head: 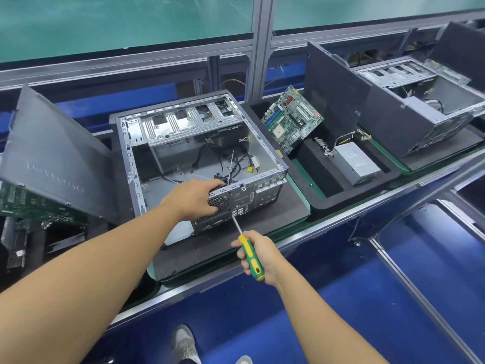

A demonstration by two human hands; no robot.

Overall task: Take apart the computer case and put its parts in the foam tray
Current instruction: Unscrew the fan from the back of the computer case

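Grey steel computer case (183,127) lies open-sided on a dark mat (288,208). The left hand (194,198) curls over its rear top edge beside the fan grille (220,203). The right hand (265,256) grips a green-and-yellow-handled screwdriver (250,256), whose tip touches the case's rear panel. Right of the case, a black foam tray (328,198) holds a green motherboard (291,118) and a silver power supply (357,164).

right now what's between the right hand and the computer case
Head view: the screwdriver shaft, running from the right hand to the computer case rear.
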